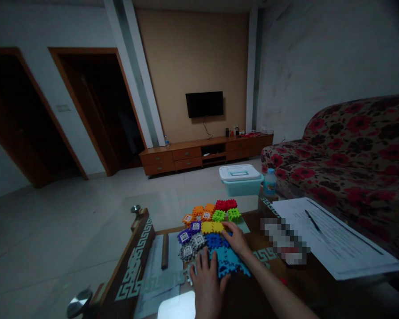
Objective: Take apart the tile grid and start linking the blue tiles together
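Note:
My left hand (pixel 207 277) lies over the near tiles with its fingers spread, between a grey interlocking tile (pixel 187 251) and light blue interlocking tiles (pixel 232 257). Farther off, my right hand (pixel 236 237) reaches in from the right. Its fingertips touch the right edge of the yellow interlocking tiles (pixel 212 227), finger and thumb apart, and the hand partly covers the dark blue tiles (pixel 213 240). Purple tiles (pixel 184 236) sit left of the yellow ones. Orange tiles (pixel 198 210), red tiles (pixel 226 204) and green tiles (pixel 234 215) form the far rows.
The tiles lie on a glass-topped table (pixel 142 248) with patterned edges. Papers (pixel 332 239) with a pen (pixel 314 221) are at right, beside a blurred patch. A water bottle (pixel 269 182) and a lidded box (pixel 241 181) stand beyond. A white object (pixel 177 305) is near.

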### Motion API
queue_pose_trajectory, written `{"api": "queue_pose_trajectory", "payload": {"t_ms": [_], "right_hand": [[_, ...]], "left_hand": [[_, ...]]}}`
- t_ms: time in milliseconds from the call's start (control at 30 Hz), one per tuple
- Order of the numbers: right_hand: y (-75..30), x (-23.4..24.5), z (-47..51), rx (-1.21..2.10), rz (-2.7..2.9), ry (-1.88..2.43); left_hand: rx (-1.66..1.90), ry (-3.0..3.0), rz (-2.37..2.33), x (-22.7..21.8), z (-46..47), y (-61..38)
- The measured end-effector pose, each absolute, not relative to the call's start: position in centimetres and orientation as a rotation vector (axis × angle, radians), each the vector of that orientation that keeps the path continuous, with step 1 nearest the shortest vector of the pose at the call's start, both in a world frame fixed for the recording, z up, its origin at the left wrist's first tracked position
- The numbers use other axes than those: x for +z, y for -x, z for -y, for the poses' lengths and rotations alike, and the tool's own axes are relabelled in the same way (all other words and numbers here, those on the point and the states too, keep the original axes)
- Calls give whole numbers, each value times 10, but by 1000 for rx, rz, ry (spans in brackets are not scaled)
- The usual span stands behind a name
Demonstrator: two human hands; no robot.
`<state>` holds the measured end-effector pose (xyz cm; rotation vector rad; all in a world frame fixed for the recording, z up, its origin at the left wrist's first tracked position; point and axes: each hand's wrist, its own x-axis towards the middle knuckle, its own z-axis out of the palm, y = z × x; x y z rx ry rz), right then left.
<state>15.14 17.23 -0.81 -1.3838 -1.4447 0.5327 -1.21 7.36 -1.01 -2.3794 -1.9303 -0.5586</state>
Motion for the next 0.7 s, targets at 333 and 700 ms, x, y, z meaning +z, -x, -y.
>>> {"api": "queue_pose_trajectory", "payload": {"t_ms": [333, 700], "right_hand": [[-53, 15, -173, 666, 1790, 1136], [-192, 55, -250, 596, 1434, 1433]], "left_hand": [[-530, 2043, 2134, 31, -91, 82], [-417, 1749, 2394, 22, -105, 127]]}}
